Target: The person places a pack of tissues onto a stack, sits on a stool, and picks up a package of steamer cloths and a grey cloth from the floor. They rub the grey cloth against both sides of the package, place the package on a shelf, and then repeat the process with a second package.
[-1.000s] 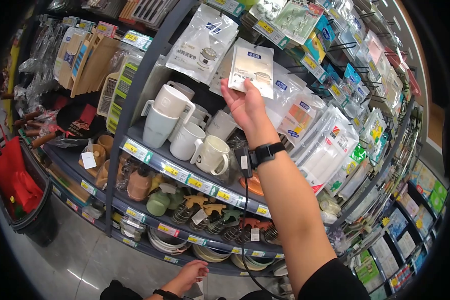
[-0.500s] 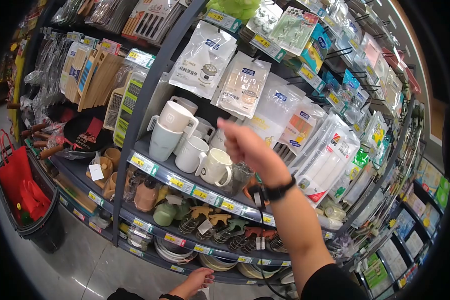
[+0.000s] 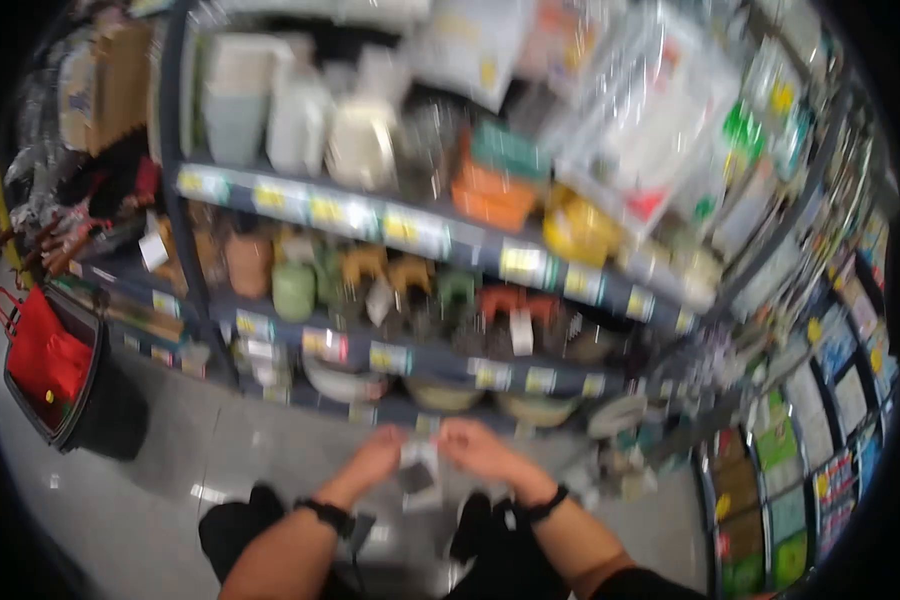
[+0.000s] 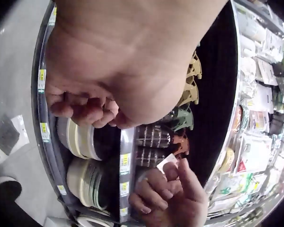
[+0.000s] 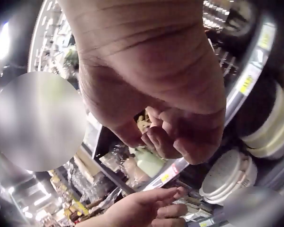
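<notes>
In the head view, which is blurred, the left hand [image 3: 374, 456] and right hand [image 3: 480, 450] are low in front of the body, a small gap apart. Loosely curled fingers and nothing held show on the left hand [image 4: 118, 71] in the left wrist view, where the right hand [image 4: 173, 198] is below it. The right wrist view has the right hand [image 5: 151, 80] large at the top, fingers bent and empty, with the left hand [image 5: 142, 208] beneath. Neither hand touches the shelf [image 3: 400, 230].
Mugs [image 3: 362, 140], orange boxes [image 3: 495, 190] and bagged goods [image 3: 650, 120] fill the upper shelf; bottles [image 3: 294, 290] and bowls [image 4: 83, 184] are lower. A black basket [image 3: 105, 410] with a red bag [image 3: 45, 345] stands left. A white-edged dark item [image 4: 7, 137] lies on the floor.
The right hand has left the hanging packets and come down beside the left hand. The head view has tilted downward, so the shelves appear higher.
</notes>
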A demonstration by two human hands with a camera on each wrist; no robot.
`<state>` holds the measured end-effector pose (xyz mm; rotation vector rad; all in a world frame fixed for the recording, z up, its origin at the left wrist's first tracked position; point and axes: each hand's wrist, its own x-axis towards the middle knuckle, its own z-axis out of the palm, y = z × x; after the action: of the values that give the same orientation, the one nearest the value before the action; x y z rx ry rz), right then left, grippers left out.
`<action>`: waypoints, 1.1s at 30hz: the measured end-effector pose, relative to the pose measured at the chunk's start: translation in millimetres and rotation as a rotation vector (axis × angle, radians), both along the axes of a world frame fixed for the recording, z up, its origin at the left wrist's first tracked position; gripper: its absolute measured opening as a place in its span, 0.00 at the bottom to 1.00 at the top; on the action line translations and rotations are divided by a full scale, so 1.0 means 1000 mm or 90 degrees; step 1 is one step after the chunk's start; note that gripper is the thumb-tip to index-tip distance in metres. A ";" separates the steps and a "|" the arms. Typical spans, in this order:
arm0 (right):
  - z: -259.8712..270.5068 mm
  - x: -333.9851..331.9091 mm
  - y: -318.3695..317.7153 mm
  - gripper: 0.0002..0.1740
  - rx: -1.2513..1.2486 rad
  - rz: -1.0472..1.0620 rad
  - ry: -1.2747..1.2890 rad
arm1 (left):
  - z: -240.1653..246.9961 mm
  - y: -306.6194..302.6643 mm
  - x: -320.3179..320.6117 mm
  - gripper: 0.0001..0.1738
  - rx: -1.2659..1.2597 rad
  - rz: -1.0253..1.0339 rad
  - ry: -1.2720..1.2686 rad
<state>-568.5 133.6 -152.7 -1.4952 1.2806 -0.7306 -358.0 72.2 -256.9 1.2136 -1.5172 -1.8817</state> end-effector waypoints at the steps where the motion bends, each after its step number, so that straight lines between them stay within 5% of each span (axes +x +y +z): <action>1: -0.027 -0.015 0.003 0.11 0.023 -0.065 -0.009 | -0.066 -0.004 -0.003 0.10 -0.062 0.007 0.067; 4: -0.047 -0.044 0.020 0.07 0.111 -0.193 -0.138 | -0.034 0.020 0.005 0.14 0.081 0.026 -0.028; 12: -0.024 -0.130 0.028 0.10 0.074 -0.308 -0.270 | -0.060 0.041 -0.023 0.17 0.125 -0.268 -0.313; 15: -0.016 -0.149 0.031 0.12 0.045 -0.334 -0.311 | -0.145 0.026 -0.037 0.18 0.092 -0.331 -0.304; 20: -0.016 -0.181 0.040 0.14 0.054 -0.400 -0.296 | -0.224 0.014 -0.111 0.26 -0.064 -0.414 -0.481; 23: -0.029 -0.200 0.047 0.14 0.049 -0.447 -0.284 | -0.312 0.002 -0.143 0.31 -0.209 -0.457 -0.588; 24: -0.036 -0.206 0.050 0.14 0.046 -0.458 -0.277 | -0.319 0.001 -0.156 0.33 -0.265 -0.466 -0.623; 25: -0.041 -0.213 0.053 0.13 0.041 -0.465 -0.271 | -0.324 -0.001 -0.164 0.37 -0.154 -0.491 -0.654; 28: -0.041 -0.218 0.051 0.16 0.077 -0.511 -0.237 | -0.322 0.000 -0.204 0.32 -0.320 -0.440 -0.704; 33: -0.039 -0.215 0.044 0.15 0.137 -0.577 -0.253 | -0.377 -0.014 -0.222 0.44 -0.500 -0.438 -0.743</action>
<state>-783.9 177.7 -191.3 -0.4951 1.6349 -1.3312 -579.6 58.3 -633.9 1.5117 -3.1511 -0.4482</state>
